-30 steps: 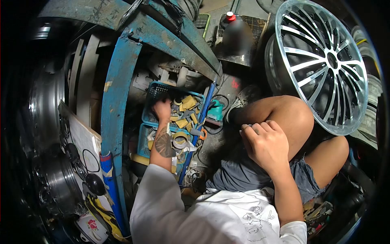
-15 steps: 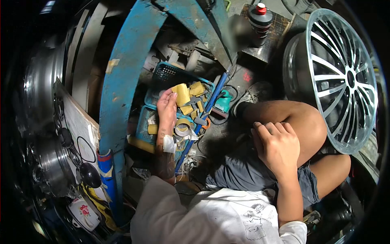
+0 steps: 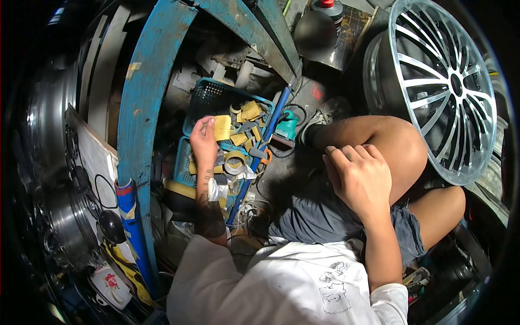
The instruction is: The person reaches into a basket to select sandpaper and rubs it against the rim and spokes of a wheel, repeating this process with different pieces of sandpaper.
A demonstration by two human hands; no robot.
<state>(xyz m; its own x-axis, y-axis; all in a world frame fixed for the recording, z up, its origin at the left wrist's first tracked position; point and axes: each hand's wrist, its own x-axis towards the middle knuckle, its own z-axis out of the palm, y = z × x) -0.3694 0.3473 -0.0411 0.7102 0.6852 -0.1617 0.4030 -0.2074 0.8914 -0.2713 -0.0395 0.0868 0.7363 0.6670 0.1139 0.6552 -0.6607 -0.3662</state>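
Note:
My left hand [image 3: 203,140] is raised over the blue-green baskets, its fingers pinched on the edge of a yellow piece of sandpaper [image 3: 222,128]. Faint printed marks show on the piece. Below and beside it, the farther plastic basket [image 3: 203,97] holds several yellow and grey scraps [image 3: 250,111]. A roll of tape [image 3: 235,162] lies near my left wrist, over the nearer basket [image 3: 184,162]. My right hand [image 3: 360,173] rests by my bent knee with its fingers curled under; nothing shows in it, though the fingertips are hidden.
A multi-spoke alloy wheel [image 3: 455,84] stands at the right. A blue metal frame [image 3: 149,81] rises at the left, and a blue bar [image 3: 260,154] runs beside the baskets. A green power tool [image 3: 287,125] sits on the floor. A bottle [image 3: 327,8] stands at the top.
The view has shifted, so most things sit a little further left and up. The sandpaper in my left hand has turned and looks flatter. My right hand keeps its place by the knee.

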